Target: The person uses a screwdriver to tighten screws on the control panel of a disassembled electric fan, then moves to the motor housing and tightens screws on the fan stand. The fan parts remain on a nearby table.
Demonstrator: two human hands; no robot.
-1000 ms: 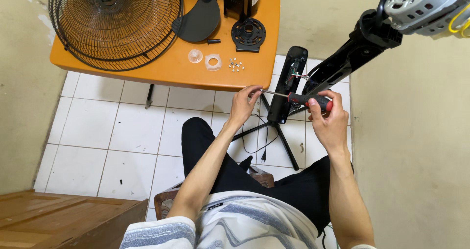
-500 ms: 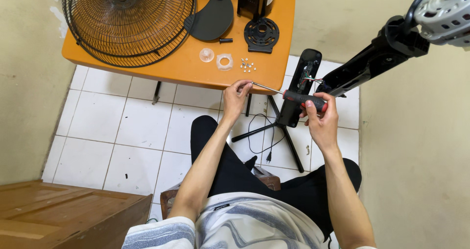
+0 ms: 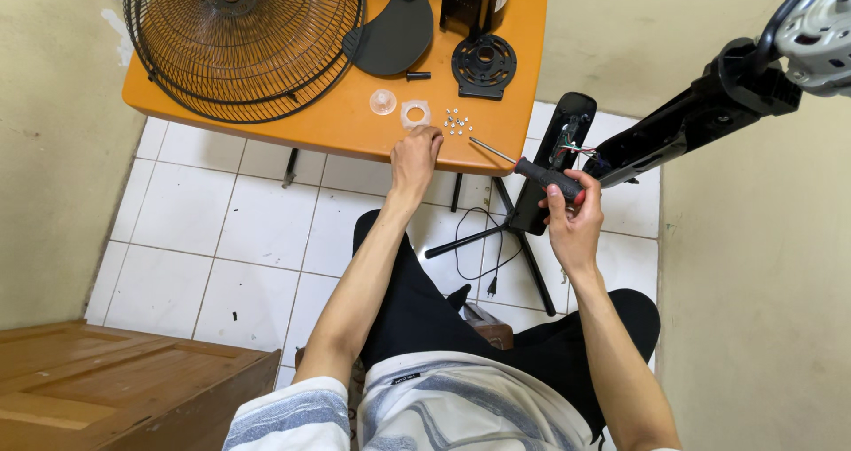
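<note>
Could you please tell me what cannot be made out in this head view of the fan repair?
- Left hand fingertips: curled at the table edge beside the small screws; whether they hold one is too small to tell.
- Fan guard: cut off by the top edge.
- Screwdriver handle: partly covered by the right hand.

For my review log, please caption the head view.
Seated person's left hand rests at the orange table edge near small screws; right hand holds a screwdriver.
</note>
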